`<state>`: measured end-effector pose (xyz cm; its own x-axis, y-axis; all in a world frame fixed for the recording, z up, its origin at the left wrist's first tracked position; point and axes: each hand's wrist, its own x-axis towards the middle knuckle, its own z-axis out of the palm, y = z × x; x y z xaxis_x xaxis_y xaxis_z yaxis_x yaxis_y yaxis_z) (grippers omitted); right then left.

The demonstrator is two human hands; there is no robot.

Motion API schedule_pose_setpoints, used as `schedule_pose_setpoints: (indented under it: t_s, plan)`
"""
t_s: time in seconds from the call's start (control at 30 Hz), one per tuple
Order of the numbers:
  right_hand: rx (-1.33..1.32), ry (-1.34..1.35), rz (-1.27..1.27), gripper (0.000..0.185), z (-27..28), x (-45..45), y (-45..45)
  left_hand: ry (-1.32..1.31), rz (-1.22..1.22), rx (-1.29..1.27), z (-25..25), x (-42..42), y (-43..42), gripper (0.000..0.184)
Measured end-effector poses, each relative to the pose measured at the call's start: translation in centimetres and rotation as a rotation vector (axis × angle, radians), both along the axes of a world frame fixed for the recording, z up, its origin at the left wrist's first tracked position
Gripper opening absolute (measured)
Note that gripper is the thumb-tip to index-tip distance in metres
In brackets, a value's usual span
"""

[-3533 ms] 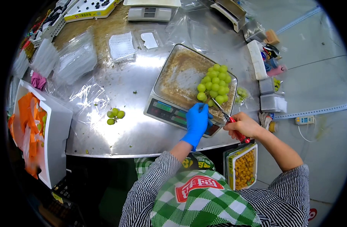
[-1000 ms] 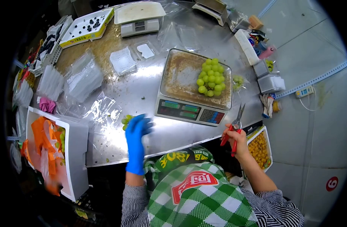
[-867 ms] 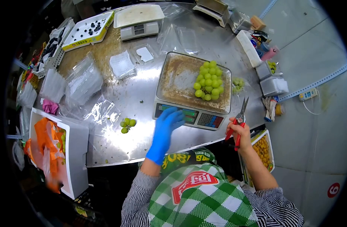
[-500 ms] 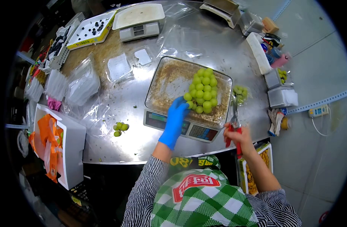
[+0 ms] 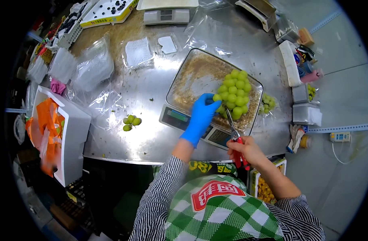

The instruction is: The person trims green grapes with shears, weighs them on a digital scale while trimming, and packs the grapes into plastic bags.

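A bunch of green grapes (image 5: 235, 92) lies on the right part of the metal pan of a digital scale (image 5: 192, 76). My left hand (image 5: 201, 117), in a blue glove, has its fingertips closed on a grape at the bunch's lower left edge. Bare and wrapped round red-handled scissors (image 5: 237, 148), my right hand (image 5: 250, 151) is at the scale's front right corner. The blade tips reach in among the lower grapes beside my left fingertips; the tips are partly hidden. A few loose grapes (image 5: 131, 121) sit on the steel table (image 5: 152, 138) to the left.
A white foam box (image 5: 77, 120) with orange wrapping stands at the left. Clear plastic boxes (image 5: 93, 66) are stacked behind it. A second scale (image 5: 166, 16) is at the back. Bagged grapes (image 5: 267, 103) lie right of the pan; a tray of yellow fruit (image 5: 265, 190) is below the table edge.
My left hand has gone from beside the loose grapes to the bunch and closed on a grape. My right hand has brought the scissors from the scale's right side to the bunch's lower edge.
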<state>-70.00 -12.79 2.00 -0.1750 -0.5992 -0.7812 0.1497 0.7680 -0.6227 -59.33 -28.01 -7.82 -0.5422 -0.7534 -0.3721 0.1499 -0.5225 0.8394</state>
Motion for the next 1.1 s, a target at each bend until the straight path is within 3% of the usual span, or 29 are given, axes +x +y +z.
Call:
schedule_pose_setpoints:
  t_s: [0.23, 0.63, 0.83, 1.1]
  plan:
    - [0.117, 0.115, -0.081, 0.027, 0.7, 2.1, -1.5, 0.057, 0.006, -0.057, -2.4, -0.7, -0.1, 0.032]
    - [0.147, 0.174, -0.271, 0.033, 0.2, 4.9, -3.6, 0.047, -0.009, -0.082, -1.9, -0.5, -0.5, 0.032]
    - [0.183, 0.195, -0.280, 0.023, 0.1, 5.1, -4.5, 0.041, 0.022, -0.061, -2.0, -0.8, -0.5, 0.028]
    - [0.223, 0.204, -0.260, 0.017, 0.9, 5.3, -3.8, 0.057, -0.147, -0.022, -1.0, 0.7, -2.3, 0.034]
